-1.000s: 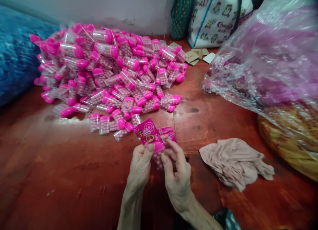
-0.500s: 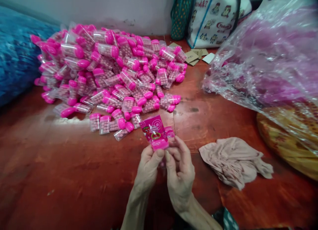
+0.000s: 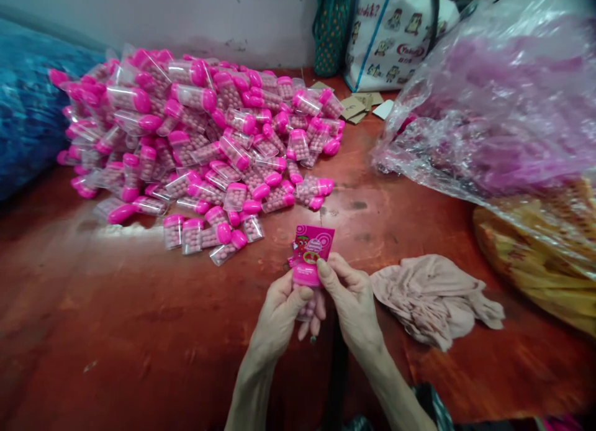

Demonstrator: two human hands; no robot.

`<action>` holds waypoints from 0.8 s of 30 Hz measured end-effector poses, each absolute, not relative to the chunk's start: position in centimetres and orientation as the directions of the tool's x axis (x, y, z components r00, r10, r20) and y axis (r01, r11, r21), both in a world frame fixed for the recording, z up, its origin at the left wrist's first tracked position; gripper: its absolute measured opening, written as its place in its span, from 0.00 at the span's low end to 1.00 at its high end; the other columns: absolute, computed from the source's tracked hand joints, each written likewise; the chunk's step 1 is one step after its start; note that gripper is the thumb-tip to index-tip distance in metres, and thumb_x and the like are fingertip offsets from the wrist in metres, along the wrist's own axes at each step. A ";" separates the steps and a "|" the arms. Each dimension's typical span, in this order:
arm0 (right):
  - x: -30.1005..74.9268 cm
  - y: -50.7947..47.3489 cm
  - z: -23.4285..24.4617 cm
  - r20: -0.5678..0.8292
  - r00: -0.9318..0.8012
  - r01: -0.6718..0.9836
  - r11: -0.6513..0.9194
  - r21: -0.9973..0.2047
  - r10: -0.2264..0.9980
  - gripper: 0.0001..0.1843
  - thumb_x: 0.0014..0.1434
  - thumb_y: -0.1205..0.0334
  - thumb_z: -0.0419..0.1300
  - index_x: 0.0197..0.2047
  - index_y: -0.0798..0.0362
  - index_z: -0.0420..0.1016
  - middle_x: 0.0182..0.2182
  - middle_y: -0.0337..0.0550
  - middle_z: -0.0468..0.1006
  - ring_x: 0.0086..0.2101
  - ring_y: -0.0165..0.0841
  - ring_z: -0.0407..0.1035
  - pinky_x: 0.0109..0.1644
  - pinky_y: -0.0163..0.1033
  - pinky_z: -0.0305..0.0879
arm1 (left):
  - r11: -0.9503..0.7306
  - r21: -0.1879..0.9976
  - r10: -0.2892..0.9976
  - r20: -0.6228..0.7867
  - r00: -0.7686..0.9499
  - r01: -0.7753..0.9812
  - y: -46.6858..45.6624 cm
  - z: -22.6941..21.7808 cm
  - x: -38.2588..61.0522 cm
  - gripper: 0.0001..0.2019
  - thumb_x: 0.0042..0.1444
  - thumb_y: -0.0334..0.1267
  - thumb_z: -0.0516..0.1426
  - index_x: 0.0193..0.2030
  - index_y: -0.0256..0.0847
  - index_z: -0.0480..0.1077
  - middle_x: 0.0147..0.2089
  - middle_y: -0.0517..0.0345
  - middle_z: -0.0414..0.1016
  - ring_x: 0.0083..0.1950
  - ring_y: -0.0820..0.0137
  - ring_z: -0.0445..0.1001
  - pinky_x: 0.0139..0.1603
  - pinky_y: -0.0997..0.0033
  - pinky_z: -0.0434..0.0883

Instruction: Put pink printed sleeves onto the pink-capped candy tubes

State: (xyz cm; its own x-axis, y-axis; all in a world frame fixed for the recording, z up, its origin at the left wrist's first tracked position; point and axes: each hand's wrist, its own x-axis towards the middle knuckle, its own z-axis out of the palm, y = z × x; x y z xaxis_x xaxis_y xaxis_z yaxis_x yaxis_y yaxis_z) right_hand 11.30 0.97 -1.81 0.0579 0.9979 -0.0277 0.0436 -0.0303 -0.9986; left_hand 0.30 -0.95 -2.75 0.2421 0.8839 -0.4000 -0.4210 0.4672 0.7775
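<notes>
Both hands meet low in the middle of the head view. My left hand (image 3: 278,316) is closed round a small clear candy bottle (image 3: 307,294) with a pink cap and pink balls inside. My right hand (image 3: 352,297) pinches the same bottle at its cap, where a pink printed card (image 3: 313,243) stands upright above the fingers. Just beyond, a big heap of the same pink-capped bottles in clear bags (image 3: 200,133) covers the red-brown floor (image 3: 139,319).
A crumpled beige cloth (image 3: 433,297) lies right of my hands. A large clear plastic bag of pink things (image 3: 498,108) fills the right side, over a yellow sack (image 3: 544,257). A blue bundle (image 3: 23,114) sits far left. Printed tote bags (image 3: 395,33) lean on the wall.
The pink card swung from tilted left to upright and shifted right. Both hands closed in together on the bottle under it. The view drifted slightly.
</notes>
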 end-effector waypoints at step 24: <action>11.5 1.7 -2.9 -0.206 -0.032 -0.137 -0.208 -0.968 0.978 0.12 0.55 0.55 0.59 0.37 0.54 0.77 0.31 0.41 0.76 0.34 0.34 0.70 0.39 0.37 0.67 | 0.501 0.725 0.862 -0.465 0.201 -0.474 -0.5 -2.6 1.0 0.12 0.58 0.46 0.50 0.36 0.38 0.61 0.18 0.63 0.66 0.10 0.82 0.56 0.09 0.86 0.50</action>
State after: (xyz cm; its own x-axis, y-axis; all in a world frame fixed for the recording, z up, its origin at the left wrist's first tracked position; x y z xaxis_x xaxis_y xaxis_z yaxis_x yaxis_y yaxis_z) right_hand 11.54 1.66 -2.95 -0.0321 0.9780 -0.2059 -0.1370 -0.2084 -0.9684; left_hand 1.03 -0.48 -2.59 0.2006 0.8624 -0.4649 -0.4736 0.5008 0.7246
